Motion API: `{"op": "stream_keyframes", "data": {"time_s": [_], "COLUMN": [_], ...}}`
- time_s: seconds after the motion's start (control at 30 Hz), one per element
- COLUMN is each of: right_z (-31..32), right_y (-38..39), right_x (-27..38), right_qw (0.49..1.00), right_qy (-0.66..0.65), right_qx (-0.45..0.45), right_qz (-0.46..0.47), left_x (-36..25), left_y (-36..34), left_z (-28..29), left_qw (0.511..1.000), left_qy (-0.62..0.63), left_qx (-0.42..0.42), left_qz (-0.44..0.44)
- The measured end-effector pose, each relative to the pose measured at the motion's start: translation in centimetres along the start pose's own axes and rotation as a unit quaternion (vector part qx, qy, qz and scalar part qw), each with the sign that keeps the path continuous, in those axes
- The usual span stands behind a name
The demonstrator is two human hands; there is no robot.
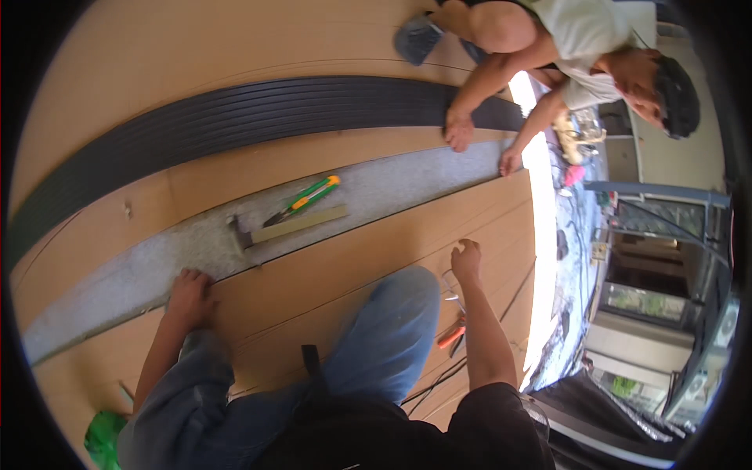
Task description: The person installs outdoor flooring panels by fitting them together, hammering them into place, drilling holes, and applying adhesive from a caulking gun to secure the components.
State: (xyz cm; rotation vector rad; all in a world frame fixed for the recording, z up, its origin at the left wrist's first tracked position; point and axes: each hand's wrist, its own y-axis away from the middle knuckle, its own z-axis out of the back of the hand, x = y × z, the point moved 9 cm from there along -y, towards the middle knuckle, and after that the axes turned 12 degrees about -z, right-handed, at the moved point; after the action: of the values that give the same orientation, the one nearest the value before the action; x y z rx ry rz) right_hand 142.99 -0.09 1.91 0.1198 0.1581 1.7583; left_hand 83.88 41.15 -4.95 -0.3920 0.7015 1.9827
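Left hand (192, 299) at edge of board (337, 258), lower left, right hand (468, 261) curled, centre right, either's grip I couldn't tell, knife (304, 200) lay near centre.

Blown-out white strip (544, 235) at right, soft shadows, fisheye-bent edges, black corners

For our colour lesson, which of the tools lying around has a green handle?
The green-and-yellow tool on the grey strip, beside the tan-handled hammer; the tool near the right hand shows orange-red.
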Motion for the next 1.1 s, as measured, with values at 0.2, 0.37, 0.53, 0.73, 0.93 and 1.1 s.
{"op": "stream_keyframes", "data": {"time_s": [0.2, 0.37, 0.53, 0.73, 0.93, 1.1], "right_z": [-0.5, -6.8, -7.4, -8.7, -10.1, -10.9], "right_y": [11.5, 13.9, 14.8, 17.4, 17.3, 16.6], "right_x": [22.1, 26.5, 29.6, 31.9, 31.9, 31.6], "right_qw": [0.944, 0.895, 0.862, 0.861, 0.871, 0.878], "right_qy": [-0.051, 0.060, 0.063, 0.062, 0.045, 0.048], "right_qx": [0.114, 0.156, 0.240, 0.279, 0.269, 0.266], "right_qz": [0.304, 0.413, 0.443, 0.422, 0.408, 0.395], "left_x": [1.6, 3.7, 2.7, 3.0, 3.7, 3.9], "left_y": [-3.3, 0.9, 2.0, 0.9, -0.3, -0.8], "left_z": [0.3, 0.5, 1.5, 0.7, -0.2, -0.2], "left_qw": [0.994, 0.986, 0.989, 0.991, 0.993, 0.988], "left_qy": [0.098, 0.140, 0.125, 0.123, 0.112, 0.126], "left_qx": [-0.047, -0.072, -0.081, -0.040, 0.023, 0.064], "left_qz": [-0.006, 0.050, 0.021, 0.014, 0.022, 0.056]}}
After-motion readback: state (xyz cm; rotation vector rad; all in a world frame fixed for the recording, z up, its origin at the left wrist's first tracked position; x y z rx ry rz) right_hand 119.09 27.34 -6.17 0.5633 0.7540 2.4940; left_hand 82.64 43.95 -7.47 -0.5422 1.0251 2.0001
